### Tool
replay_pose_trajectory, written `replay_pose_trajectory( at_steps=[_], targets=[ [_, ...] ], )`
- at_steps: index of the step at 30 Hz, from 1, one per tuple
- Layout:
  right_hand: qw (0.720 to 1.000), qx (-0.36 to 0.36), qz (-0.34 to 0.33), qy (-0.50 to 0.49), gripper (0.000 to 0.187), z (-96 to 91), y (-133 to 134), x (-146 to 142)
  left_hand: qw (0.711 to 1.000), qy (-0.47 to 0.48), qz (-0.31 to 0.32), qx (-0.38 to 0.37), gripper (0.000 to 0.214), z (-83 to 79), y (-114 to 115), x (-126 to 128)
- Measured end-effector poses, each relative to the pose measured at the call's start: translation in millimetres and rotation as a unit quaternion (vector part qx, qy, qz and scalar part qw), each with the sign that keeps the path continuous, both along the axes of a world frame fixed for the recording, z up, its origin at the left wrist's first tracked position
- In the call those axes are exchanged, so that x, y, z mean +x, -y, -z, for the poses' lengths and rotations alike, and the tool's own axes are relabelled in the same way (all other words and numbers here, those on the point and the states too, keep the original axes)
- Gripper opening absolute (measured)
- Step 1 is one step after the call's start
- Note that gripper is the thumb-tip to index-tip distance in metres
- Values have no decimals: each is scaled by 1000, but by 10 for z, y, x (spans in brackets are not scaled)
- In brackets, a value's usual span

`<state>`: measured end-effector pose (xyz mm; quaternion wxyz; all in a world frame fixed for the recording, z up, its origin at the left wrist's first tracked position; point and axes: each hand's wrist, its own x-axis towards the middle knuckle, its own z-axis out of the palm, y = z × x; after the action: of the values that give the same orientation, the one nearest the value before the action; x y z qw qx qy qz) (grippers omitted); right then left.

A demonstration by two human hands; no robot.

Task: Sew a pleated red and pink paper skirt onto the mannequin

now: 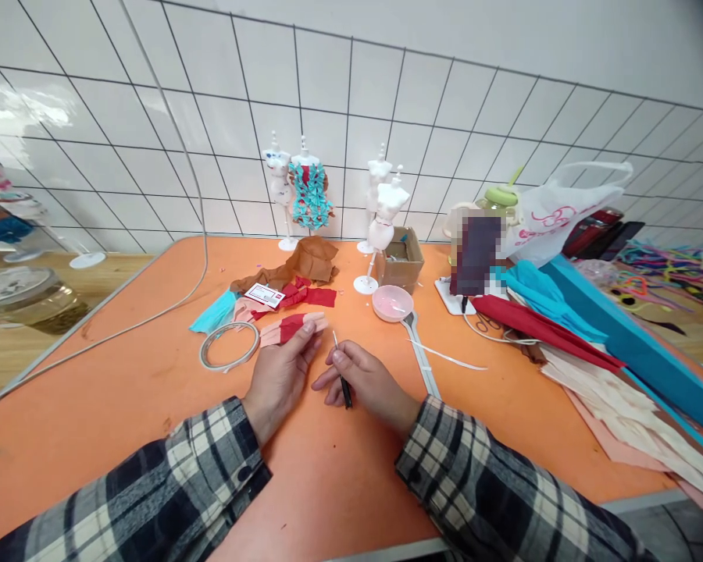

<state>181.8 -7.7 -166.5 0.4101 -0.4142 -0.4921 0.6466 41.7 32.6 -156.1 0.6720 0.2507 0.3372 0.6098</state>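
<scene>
My left hand [277,384] pinches a crepe paper strip [291,329], pink with a red middle, between thumb and fingers. Close beside it, my right hand [370,384] grips a slim black-handled tool [345,392] with a thin pale tip pointing up and away. The tip is a little right of the strip, apart from it; its exact kind is too small to make out. Left of the strip lies a roll of tape [205,355]. Behind it are red crepe scraps [321,297], a brown crumpled piece [310,261], a blue piece [214,312] and a white card [264,294].
White mini dress forms [391,199] stand at the back, one wearing a blue ruffled dress [310,195]. A pink bowl [393,315], cardboard box [403,273] and grey strap-like piece [422,363] sit right of centre. Crepe paper rolls [554,332] fill the right side. A cable [197,179] crosses the left.
</scene>
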Motion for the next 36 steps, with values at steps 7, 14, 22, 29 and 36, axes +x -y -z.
replay_pose_trajectory(
  at_steps=[7,14,22,29,36],
  targets=[
    [999,13,-22,38,51,25,48,-11,999,-3,-5,-51,20,15,32,54],
    [997,46,-22,64,43,65,59,-14,997,-44,-44,47,29,-90,143,134],
    [994,63,-29,85,44,-16,82,-17,992,-88,-61,68,31,-57,140,134],
    [994,80,-31,62,47,-22,91,-19,991,-88,-54,84,29,-41,144,134],
    [996,69,-30,51,48,-8,84,-15,995,-67,-31,70,28,-57,181,153]
  ],
)
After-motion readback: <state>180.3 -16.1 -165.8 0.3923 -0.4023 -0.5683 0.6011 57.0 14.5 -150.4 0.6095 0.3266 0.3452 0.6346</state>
